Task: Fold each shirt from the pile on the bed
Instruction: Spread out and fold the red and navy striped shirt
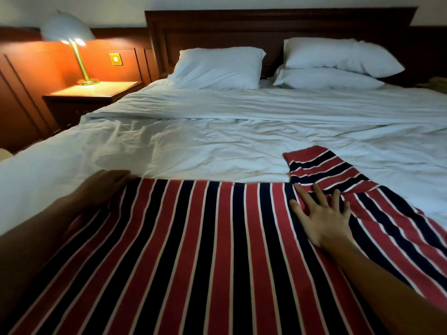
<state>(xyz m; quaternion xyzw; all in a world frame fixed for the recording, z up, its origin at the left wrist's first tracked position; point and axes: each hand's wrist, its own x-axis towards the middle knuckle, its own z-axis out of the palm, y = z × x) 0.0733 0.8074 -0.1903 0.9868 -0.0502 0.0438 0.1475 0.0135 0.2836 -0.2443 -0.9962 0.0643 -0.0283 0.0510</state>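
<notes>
A striped shirt (217,250) lies flat on the near part of the bed (217,131). Its stripes are red, dark blue and white. The sheet under it is white and a bit wrinkled.

The right hand (321,216) rests flat on the right side of the shirt. Its fingers (302,193) are spread wide and straight, and they hold nothing. One sleeve (324,168) sticks out just past those fingers, onto the sheet.

The left hand (101,189) sits at the far left corner of the shirt and touches the cloth. It is dark there, so I cannot tell if its fingers hold the cloth or just lie on it.

Three white pillows (217,67) lean at the head of the bed. A lamp (70,32) glows to the left.
</notes>
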